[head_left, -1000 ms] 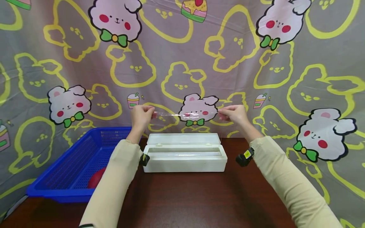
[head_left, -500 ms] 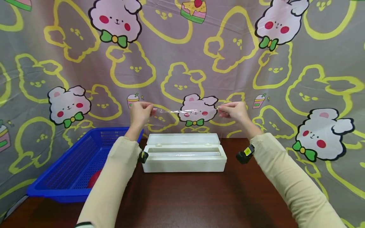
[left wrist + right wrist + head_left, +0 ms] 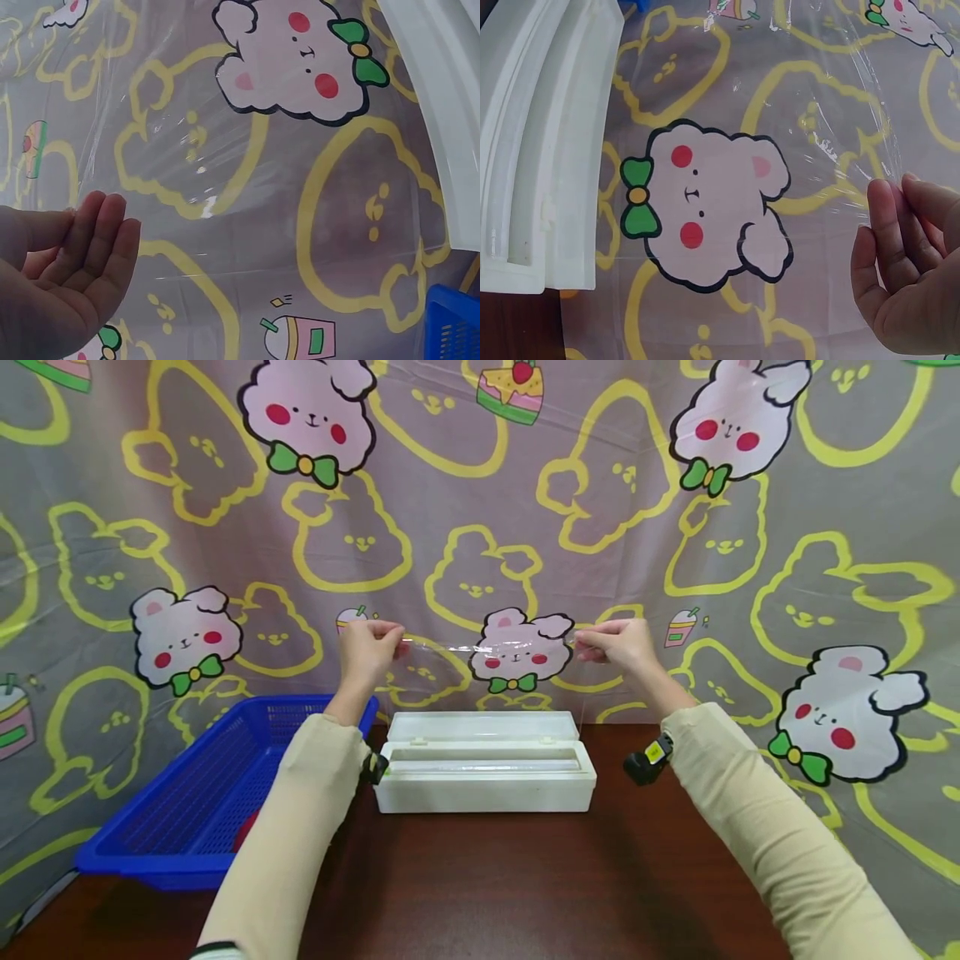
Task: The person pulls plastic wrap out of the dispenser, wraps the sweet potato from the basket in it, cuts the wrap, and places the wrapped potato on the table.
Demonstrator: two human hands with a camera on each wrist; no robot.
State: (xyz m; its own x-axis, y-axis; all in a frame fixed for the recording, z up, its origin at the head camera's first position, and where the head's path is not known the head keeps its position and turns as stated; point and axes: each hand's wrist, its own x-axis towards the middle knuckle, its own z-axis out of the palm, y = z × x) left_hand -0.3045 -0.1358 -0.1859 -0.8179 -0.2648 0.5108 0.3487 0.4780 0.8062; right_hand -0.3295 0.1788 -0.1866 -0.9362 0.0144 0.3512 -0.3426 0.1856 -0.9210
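Note:
A sheet of clear cling film [image 3: 472, 649] is stretched between the two hands, its top edge glinting in the head view. My left hand [image 3: 365, 653] pinches one top corner between thumb and fingers; my right hand [image 3: 624, 647] pinches the other. Below them stands a white cling film dispenser box [image 3: 486, 795] with its lid [image 3: 483, 726] raised at the back. A roll [image 3: 483, 766] shows in its slot, and faint film edges run down toward the box. Wrinkles fan out from the right fingertips [image 3: 881, 196] across the film in the right wrist view.
A blue plastic basket [image 3: 150, 863] stands left of the box, with a red rounded thing [image 3: 245, 832] in it, partly hidden by the left sleeve. Everything rests on a dark brown table [image 3: 495, 885]. A patterned grey cloth [image 3: 465, 485] hangs close behind.
Both hands have risen slightly, the left more than the right, lifting the film's top edge higher above the box. The box and basket stay in place.

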